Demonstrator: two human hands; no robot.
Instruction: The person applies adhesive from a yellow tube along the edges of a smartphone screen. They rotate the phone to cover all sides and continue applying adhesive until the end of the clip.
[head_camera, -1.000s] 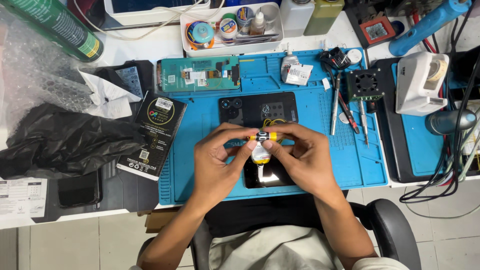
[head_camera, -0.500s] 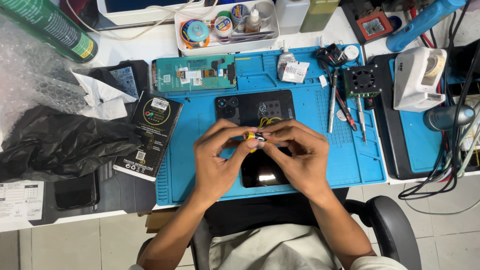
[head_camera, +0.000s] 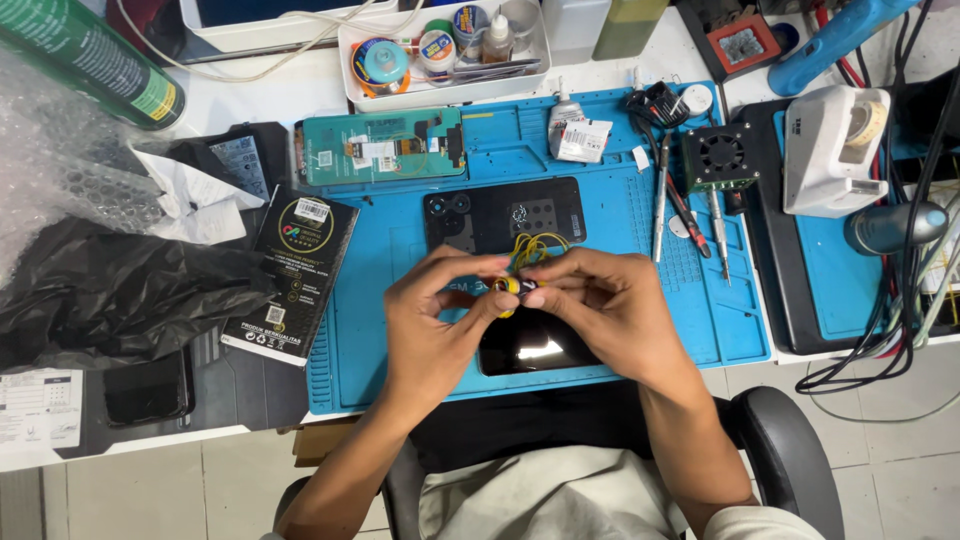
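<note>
My left hand (head_camera: 432, 320) and my right hand (head_camera: 600, 305) meet over the blue work mat (head_camera: 380, 330). Both pinch a small yellow and white tube (head_camera: 508, 287) between their fingertips, held level. Thin yellow wires (head_camera: 535, 247) loop just above the fingers. Under the hands lies a black phone (head_camera: 530, 345), screen glossy, partly hidden by my right hand. A black phone back cover (head_camera: 500, 213) with camera holes lies just beyond the hands.
A green phone frame (head_camera: 385, 145) lies at the mat's far left. A black box (head_camera: 295, 275) and black plastic bag (head_camera: 100, 300) sit left. Screwdrivers (head_camera: 690, 215), a small fan block (head_camera: 722, 155), a white dispenser (head_camera: 835, 145) and cables (head_camera: 900, 320) are right. A white tray (head_camera: 445, 90) stands behind.
The small tube was upright between the hands a second ago; now it lies level, pinched closer between both sets of fingertips. The hands stayed over the phone.
</note>
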